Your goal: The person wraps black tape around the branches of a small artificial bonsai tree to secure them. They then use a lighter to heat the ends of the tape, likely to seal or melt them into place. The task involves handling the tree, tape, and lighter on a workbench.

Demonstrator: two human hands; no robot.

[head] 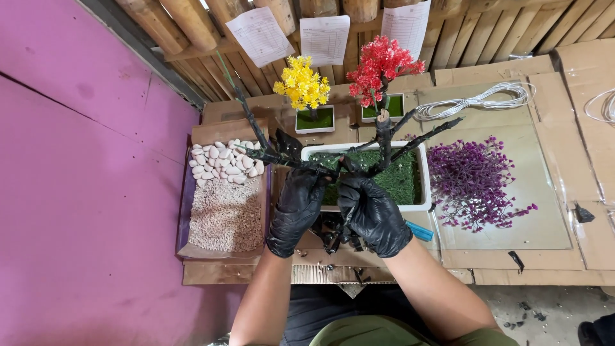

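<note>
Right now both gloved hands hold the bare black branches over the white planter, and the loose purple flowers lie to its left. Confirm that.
One detail is wrong. The head view shows the purple flowers lying to the right of the planter, not the left; the tray of pebbles sits on the left. The left hand and right hand do hold the branches over it.

Black gloves (339, 208) are worn. A yellow flower tree (302, 83) and a red one (381, 67) are seen far, purple sprigs (474, 179) right, white pebbles (224, 163) left, a pink wall (77, 160) leftmost.

A bare, dark, black-wrapped branched stem (383, 138) stands upright over the white rectangular green-turfed planter (425, 182).
</note>
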